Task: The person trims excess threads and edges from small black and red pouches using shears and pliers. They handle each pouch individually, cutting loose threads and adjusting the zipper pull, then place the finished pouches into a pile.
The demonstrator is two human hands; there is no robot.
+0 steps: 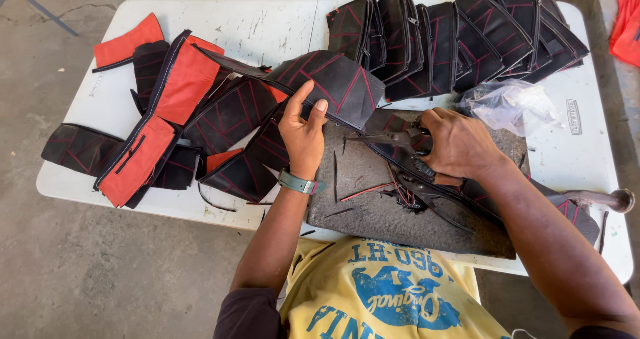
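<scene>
Left hand (303, 136) pinches a black quilted panel (333, 86) with red stitching, thumb on top, fingers curled under its edge, lifting it above the white table (267, 26). Right hand (457, 142) is closed around scissors (390, 138) over the grey cutting slab (387, 212). Finished black pieces (467, 36) are stacked beyond; red-lined pieces (160, 126) are piled left.
</scene>
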